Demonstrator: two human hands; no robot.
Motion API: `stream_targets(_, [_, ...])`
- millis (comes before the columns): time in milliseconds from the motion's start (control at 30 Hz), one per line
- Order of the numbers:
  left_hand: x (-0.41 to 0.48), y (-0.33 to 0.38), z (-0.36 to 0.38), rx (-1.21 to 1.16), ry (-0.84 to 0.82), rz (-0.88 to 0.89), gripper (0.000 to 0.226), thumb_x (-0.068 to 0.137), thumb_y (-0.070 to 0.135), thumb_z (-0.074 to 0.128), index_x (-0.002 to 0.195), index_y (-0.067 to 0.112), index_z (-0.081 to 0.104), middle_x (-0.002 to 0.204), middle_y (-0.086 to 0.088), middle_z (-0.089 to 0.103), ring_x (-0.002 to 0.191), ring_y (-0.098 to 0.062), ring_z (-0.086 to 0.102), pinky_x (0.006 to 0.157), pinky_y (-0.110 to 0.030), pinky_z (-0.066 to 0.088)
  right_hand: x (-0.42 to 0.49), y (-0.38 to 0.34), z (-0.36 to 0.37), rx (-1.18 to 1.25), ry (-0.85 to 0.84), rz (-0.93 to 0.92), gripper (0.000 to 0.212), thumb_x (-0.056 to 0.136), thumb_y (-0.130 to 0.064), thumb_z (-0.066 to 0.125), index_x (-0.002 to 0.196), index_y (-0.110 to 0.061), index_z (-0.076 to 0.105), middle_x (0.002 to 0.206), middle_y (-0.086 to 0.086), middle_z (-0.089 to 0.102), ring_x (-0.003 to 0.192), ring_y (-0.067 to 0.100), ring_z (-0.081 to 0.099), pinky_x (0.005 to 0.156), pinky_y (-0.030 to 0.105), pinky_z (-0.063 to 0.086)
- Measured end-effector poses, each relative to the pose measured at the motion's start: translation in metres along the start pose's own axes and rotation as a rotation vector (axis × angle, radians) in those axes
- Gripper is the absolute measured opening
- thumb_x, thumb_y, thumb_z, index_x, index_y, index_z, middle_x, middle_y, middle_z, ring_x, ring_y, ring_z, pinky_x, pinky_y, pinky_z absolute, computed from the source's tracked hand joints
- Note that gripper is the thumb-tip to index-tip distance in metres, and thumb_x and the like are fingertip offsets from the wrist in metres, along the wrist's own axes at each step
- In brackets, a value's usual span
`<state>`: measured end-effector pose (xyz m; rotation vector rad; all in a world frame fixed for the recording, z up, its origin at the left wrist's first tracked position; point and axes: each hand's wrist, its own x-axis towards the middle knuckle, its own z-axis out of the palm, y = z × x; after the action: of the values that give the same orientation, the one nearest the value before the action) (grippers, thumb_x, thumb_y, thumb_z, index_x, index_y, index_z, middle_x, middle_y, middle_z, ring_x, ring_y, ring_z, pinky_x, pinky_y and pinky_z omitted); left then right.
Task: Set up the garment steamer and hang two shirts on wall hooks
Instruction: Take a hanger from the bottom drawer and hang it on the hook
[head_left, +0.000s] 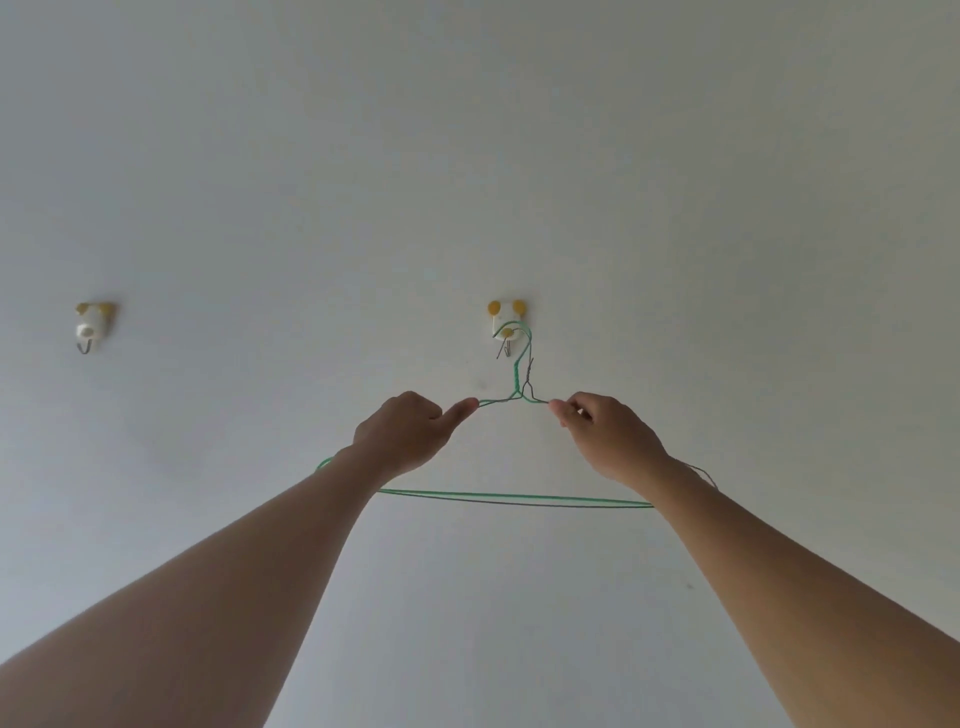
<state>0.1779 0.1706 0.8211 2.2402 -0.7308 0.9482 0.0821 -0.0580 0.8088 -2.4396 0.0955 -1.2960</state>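
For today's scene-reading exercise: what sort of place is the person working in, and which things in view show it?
Probably an indoor room at home, though little shows. A plain painted wall carries two stick-on wall hooks, and both hands hold wire hangers at the nearer hook.

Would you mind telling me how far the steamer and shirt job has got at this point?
Early days. The green wire hanger has its top looped over the right wall hook, and it carries no shirt. The left hand and right hand pinch its shoulders near the neck. The left wall hook is bare. No shirt or steamer is in view, so both remain.
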Motion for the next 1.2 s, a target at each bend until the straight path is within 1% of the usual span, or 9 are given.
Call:
stream_targets(133, [0.027, -0.007, 0.020, 0.025, 0.011, -0.008, 0.072, 0.078, 0.081, 0.034, 0.049, 0.015, 0.026, 0.045, 0.007, 0.032, 0.047, -0.017, 0.039, 0.052, -0.025, 0.030, 0.026, 0.011, 0.016, -0.054, 0.025, 0.018, 0.037, 0.096, -0.059, 0.035, 0.085, -0.029, 0.055, 0.076, -0.012, 0.056, 0.078, 0.020, 0.055, 0.060, 0.029, 0.034])
stream_targets(267, [0.035, -0.019, 0.043, -0.017, -0.017, -0.022, 0.070, 0.078, 0.081, 0.035, 0.051, 0.017, 0.024, 0.047, 0.006, 0.032, 0.048, -0.018, 0.037, 0.053, -0.027, 0.030, 0.031, 0.019, 0.035, -0.136, 0.066, 0.019, 0.040, 0.097, -0.059, 0.033, 0.085, -0.028, 0.055, 0.086, -0.002, 0.064, 0.078, 0.026, 0.055, 0.064, 0.031, 0.037])
stream_targets(500, [0.023, -0.034, 0.071, 0.025, 0.193, 0.026, 0.069, 0.084, 0.074, 0.037, 0.050, 0.014, 0.028, 0.043, 0.005, 0.031, 0.044, -0.016, 0.034, 0.045, -0.025, 0.025, 0.021, 0.027, 0.054, -0.228, 0.214, -0.033, 0.043, 0.097, -0.059, 0.034, 0.087, -0.027, 0.061, 0.075, -0.003, 0.062, 0.068, 0.025, 0.047, 0.060, 0.030, 0.033])
stream_targets(633, [0.005, -0.040, 0.084, 0.082, 0.275, 0.136, 0.048, 0.095, 0.055, 0.034, 0.063, 0.020, 0.034, 0.049, 0.004, 0.041, 0.048, -0.022, 0.041, 0.044, -0.028, 0.025, 0.013, 0.029, 0.062, -0.252, 0.215, -0.045, 0.041, 0.099, -0.055, 0.033, 0.090, -0.026, 0.061, 0.071, -0.006, 0.056, 0.069, 0.022, 0.047, 0.057, 0.030, 0.033])
stream_targets(767, [-0.010, -0.047, 0.090, 0.071, 0.260, 0.247, 0.022, 0.102, 0.036, 0.030, 0.088, 0.020, 0.036, 0.067, 0.005, 0.050, 0.056, -0.027, 0.044, 0.051, -0.032, 0.031, 0.010, 0.030, 0.061, -0.265, 0.146, -0.089, 0.038, 0.102, -0.047, 0.030, 0.101, -0.020, 0.058, 0.085, -0.001, 0.064, 0.083, 0.026, 0.058, 0.062, 0.032, 0.036])
stream_targets(833, [-0.014, -0.047, 0.090, 0.087, 0.259, 0.243, 0.020, 0.102, 0.031, 0.030, 0.089, 0.018, 0.038, 0.072, 0.001, 0.053, 0.060, -0.028, 0.046, 0.055, -0.034, 0.031, 0.007, 0.030, 0.059, -0.258, 0.101, -0.119, 0.033, 0.102, -0.042, 0.034, 0.114, -0.019, 0.054, 0.104, 0.001, 0.066, 0.099, 0.028, 0.058, 0.074, 0.034, 0.041])
stream_targets(967, [-0.021, -0.042, 0.080, 0.209, 0.276, 0.174, 0.020, 0.101, 0.027, 0.033, 0.097, 0.017, 0.050, 0.092, 0.000, 0.056, 0.085, -0.026, 0.053, 0.075, -0.035, 0.034, -0.011, 0.028, 0.058, -0.305, 0.017, -0.116, 0.048, 0.098, -0.048, 0.041, 0.139, -0.022, 0.037, 0.127, 0.003, 0.049, 0.117, 0.025, 0.044, 0.096, 0.037, 0.034])
stream_targets(1100, [-0.029, -0.035, 0.069, 0.335, 0.134, 0.093, 0.046, 0.099, 0.038, 0.036, 0.138, 0.014, 0.036, 0.129, -0.003, 0.046, 0.117, -0.023, 0.044, 0.101, -0.035, 0.030, -0.023, 0.026, 0.044, -0.367, 0.033, -0.115, 0.060, 0.097, -0.051, 0.041, 0.150, -0.026, 0.028, 0.138, 0.003, 0.039, 0.127, 0.024, 0.037, 0.112, 0.040, 0.023])
stream_targets(1200, [-0.039, -0.023, 0.058, 0.316, 0.079, 0.085, 0.058, 0.098, 0.041, 0.036, 0.147, 0.013, 0.023, 0.138, -0.006, 0.040, 0.125, -0.025, 0.041, 0.106, -0.036, 0.027, -0.036, 0.017, 0.026, -0.291, 0.066, -0.135, 0.053, 0.098, -0.045, 0.045, 0.146, -0.025, 0.038, 0.137, 0.002, 0.045, 0.125, 0.023, 0.041, 0.112, 0.041, 0.026])
